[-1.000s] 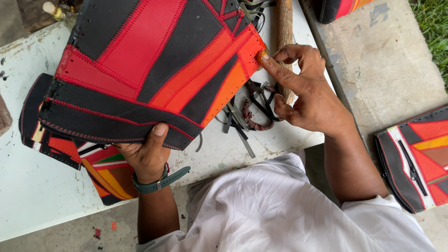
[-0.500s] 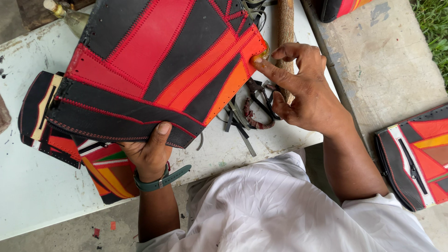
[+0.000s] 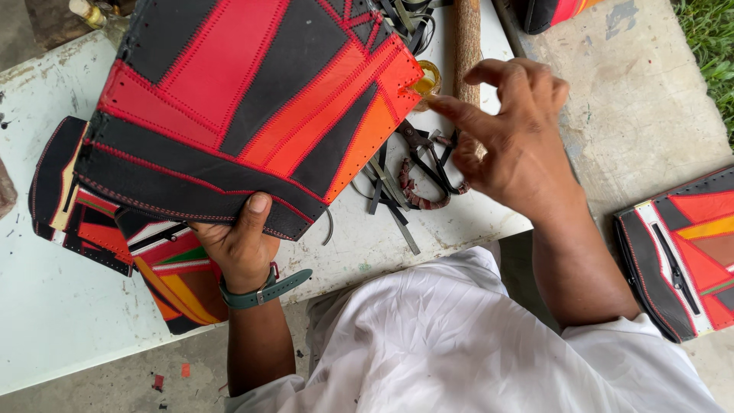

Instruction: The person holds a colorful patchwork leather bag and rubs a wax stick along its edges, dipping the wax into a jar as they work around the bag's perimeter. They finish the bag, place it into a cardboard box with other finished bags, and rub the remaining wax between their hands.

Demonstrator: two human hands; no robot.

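- The left hand (image 3: pixel 243 245) grips the lower edge of a red-and-black patchwork leather panel (image 3: pixel 252 107), thumb pressed on the black band, fingers hidden beneath it; a green watch strap (image 3: pixel 264 289) circles the wrist.
- The panel is held tilted above a white table (image 3: pixel 61 306), with stitched red, orange and black wedges fanning toward its upper right corner.
- The right hand (image 3: pixel 511 134) has nothing clamped in it: its forefinger and thumb reach out to that orange corner, the other fingers curled loosely above.
- Just beyond the fingertips stands a small amber jar (image 3: pixel 428 76), beside a wooden handle (image 3: pixel 467 38).
- Scissors (image 3: pixel 424 164) and dark leather strips lie on the table under the right hand.
- More striped leather pieces (image 3: pixel 115 237) lie beneath the panel.
- A zippered patchwork piece (image 3: pixel 680 252) rests on concrete at right.
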